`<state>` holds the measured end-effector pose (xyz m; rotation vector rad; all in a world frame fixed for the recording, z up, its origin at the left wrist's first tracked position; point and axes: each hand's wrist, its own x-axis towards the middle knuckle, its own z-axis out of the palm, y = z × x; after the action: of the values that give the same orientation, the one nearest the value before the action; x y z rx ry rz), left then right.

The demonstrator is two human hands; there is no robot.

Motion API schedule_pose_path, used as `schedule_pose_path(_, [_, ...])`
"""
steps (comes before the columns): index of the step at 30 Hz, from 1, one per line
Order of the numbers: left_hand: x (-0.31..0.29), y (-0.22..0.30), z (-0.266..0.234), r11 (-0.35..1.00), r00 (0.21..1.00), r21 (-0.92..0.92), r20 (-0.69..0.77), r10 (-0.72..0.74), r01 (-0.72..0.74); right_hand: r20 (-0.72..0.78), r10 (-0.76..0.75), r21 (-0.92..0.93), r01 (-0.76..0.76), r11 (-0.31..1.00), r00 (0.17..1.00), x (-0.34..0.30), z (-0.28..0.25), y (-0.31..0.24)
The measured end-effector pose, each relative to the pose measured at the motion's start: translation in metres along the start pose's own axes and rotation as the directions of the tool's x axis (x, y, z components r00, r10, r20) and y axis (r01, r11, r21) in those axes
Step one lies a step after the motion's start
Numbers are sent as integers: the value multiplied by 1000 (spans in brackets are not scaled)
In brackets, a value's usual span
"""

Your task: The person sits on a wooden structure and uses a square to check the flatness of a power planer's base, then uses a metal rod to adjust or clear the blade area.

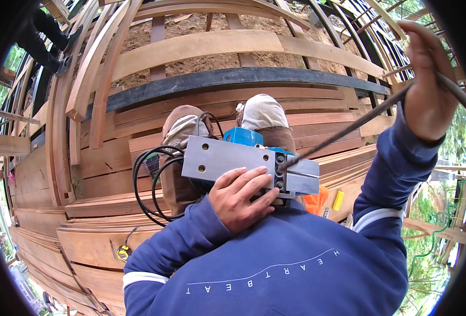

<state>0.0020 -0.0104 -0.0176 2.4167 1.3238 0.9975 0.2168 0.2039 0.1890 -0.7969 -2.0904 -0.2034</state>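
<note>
A blue electric planer (220, 163) rests upside down across my lap, its silver sole facing up. My left hand (245, 197) lies over the sole and holds the planer, its fingertips near the dark blade drum (280, 178) and its bolts. At the upper right, my raised right hand (428, 87) is closed on a long, dark, rod-like wrench (349, 124). The wrench slants down to the drum, where its tip meets a bolt. Beyond my hand the dark bar bends toward the right rim; the exact grip is partly hidden.
A black cord (138, 184) loops left of the planer. Stacked boards (106, 245) lie around me, with a yellow tape measure (123, 253) at lower left and a yellow block (338, 200) at right. Long beams (191, 50) span dirt ahead. Another person's legs (46, 39) stand upper left.
</note>
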Motion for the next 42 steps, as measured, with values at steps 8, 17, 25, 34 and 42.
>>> schedule_pose_path(8, [-1,10,7,996,1000,85,11,-28,27,-63,-47,95,53,994,997,-22,-35,30])
schedule_pose_path(17, [3,14,7,993,999,115,9,-35,33,-11,-90,223,90,971,996,-37,-16,19])
schedule_pose_path(25, [5,15,6,993,997,104,37,-67,62,6,-139,237,134,962,990,-43,-18,31])
schedule_pose_path(34, [6,15,5,994,997,85,39,-67,64,-39,-165,296,169,940,986,-43,-11,25])
schedule_pose_path(42, [5,14,5,996,996,48,51,-73,71,-48,-278,369,276,888,959,-35,-3,34])
